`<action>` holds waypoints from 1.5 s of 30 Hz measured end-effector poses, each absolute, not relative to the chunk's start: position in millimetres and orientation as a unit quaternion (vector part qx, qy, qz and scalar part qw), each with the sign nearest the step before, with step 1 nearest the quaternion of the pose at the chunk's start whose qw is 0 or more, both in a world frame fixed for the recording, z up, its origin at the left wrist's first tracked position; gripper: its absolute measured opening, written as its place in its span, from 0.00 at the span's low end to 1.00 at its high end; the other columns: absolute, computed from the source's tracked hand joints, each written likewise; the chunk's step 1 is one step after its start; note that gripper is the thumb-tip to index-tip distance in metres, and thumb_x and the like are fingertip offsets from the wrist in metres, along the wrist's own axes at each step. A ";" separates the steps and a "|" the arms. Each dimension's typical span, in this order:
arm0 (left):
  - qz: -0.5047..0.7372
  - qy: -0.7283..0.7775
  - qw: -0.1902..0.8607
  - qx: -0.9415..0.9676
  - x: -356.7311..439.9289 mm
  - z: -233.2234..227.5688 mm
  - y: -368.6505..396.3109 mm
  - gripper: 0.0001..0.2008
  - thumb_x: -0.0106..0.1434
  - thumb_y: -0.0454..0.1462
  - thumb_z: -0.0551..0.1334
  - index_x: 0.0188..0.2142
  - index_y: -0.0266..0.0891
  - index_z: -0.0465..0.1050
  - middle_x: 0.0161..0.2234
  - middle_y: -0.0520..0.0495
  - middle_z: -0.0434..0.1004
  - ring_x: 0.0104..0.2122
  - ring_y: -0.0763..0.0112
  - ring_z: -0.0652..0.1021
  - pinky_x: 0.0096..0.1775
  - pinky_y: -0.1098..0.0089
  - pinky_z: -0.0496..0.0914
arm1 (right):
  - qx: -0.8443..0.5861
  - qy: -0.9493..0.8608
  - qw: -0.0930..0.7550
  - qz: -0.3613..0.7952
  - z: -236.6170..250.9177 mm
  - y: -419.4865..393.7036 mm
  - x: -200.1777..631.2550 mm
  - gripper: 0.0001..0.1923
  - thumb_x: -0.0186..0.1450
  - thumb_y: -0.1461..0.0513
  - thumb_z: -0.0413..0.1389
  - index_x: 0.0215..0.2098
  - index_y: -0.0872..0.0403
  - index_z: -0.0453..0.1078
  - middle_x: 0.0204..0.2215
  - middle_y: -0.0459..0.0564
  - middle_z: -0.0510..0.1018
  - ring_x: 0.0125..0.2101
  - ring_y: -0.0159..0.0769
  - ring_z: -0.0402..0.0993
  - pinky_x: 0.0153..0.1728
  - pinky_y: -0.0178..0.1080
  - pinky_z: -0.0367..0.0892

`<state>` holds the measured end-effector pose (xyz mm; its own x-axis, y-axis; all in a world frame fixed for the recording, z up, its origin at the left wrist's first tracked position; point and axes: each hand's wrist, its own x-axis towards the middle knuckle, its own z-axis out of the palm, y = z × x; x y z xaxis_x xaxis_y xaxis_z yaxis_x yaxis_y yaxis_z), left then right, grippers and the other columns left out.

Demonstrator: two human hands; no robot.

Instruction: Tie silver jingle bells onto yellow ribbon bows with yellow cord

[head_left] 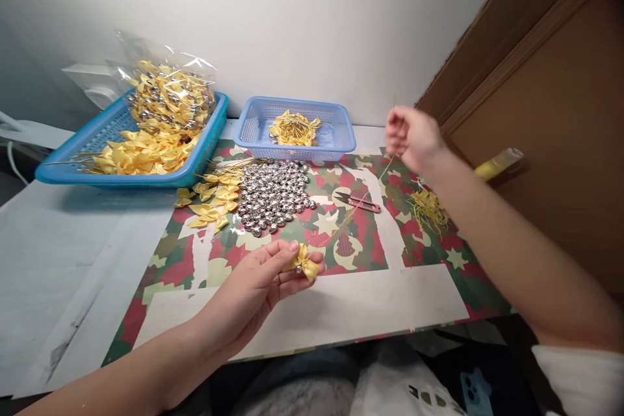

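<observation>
Between the thumb and fingers of my left hand (pixel 273 273) is a yellow ribbon bow (pixel 306 264) with a small silver bell at its middle. Raised to the right, my right hand (pixel 412 136) is closed in a pinch on a thin thread (pixel 385 169). The thread slants down from it toward the bow, faint in places. Below that hand lie thread snips (pixel 358 202) with a pink handle. A pile of silver bells (pixel 273 195) sits beyond my left hand, with several loose yellow bows (pixel 214 201) at its left.
A blue basket (pixel 131 179) at the left holds yellow bows and a clear bag (pixel 170 91) of belled bows. Behind the bells stands a smaller basket (pixel 295 153) with finished-looking bows. Yellow thread scraps (pixel 429 211) lie at right, beside a cardboard wall (pixel 546 117).
</observation>
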<state>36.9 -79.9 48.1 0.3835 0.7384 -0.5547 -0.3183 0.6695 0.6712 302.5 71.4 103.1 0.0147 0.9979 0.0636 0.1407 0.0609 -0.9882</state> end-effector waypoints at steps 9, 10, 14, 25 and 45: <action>0.395 0.439 0.760 0.272 48.5 39.3 -69.3 0.13 0.57 0.45 0.68 0.30 0.37 0.74 0.28 0.51 0.72 0.29 0.76 0.71 0.34 0.75 0.70 | -0.448 -0.625 0.450 0.453 31.5 -71.8 211.2 0.21 0.55 0.62 0.61 0.26 0.49 0.48 0.29 0.45 0.75 0.30 0.35 0.73 0.31 0.40 0.72; 0.392 0.439 0.755 0.288 48.5 38.9 -67.5 0.13 0.55 0.45 0.69 0.30 0.37 0.74 0.27 0.52 0.72 0.28 0.76 0.71 0.34 0.75 0.70 | -0.443 -0.616 0.458 0.463 29.8 -70.8 209.4 0.20 0.57 0.62 0.59 0.25 0.49 0.47 0.29 0.45 0.76 0.30 0.35 0.74 0.32 0.40 0.73; 0.354 0.457 0.710 0.402 43.6 44.3 -58.2 0.12 0.45 0.39 0.75 0.27 0.37 0.76 0.25 0.52 0.76 0.25 0.75 0.73 0.28 0.77 0.67 | -0.437 -0.619 0.439 0.484 34.1 -60.9 213.0 0.19 0.57 0.65 0.58 0.24 0.49 0.48 0.26 0.43 0.74 0.28 0.34 0.73 0.31 0.41 0.73; 0.287 0.425 0.722 0.465 30.2 44.1 -41.7 0.11 0.52 0.42 0.71 0.24 0.36 0.76 0.21 0.49 0.77 0.23 0.73 0.74 0.27 0.75 0.66 | -0.439 -0.656 0.399 0.466 52.5 -54.8 220.0 0.18 0.58 0.66 0.58 0.26 0.50 0.49 0.28 0.44 0.74 0.28 0.33 0.71 0.30 0.39 0.71; 0.346 0.449 0.676 0.471 39.4 40.0 -50.4 0.13 0.54 0.44 0.68 0.23 0.38 0.72 0.19 0.54 0.68 0.18 0.79 0.65 0.19 0.78 0.57 | -0.327 -0.785 0.520 0.077 18.8 -62.3 210.5 0.17 0.62 0.68 0.56 0.27 0.47 0.51 0.31 0.47 0.82 0.26 0.36 0.79 0.24 0.39 0.74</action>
<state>39.4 -50.4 40.0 0.3583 0.8903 -0.2811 -0.0452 0.3172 0.9473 210.5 -62.3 18.8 -0.2445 0.5938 0.7666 0.4339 0.7740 -0.4611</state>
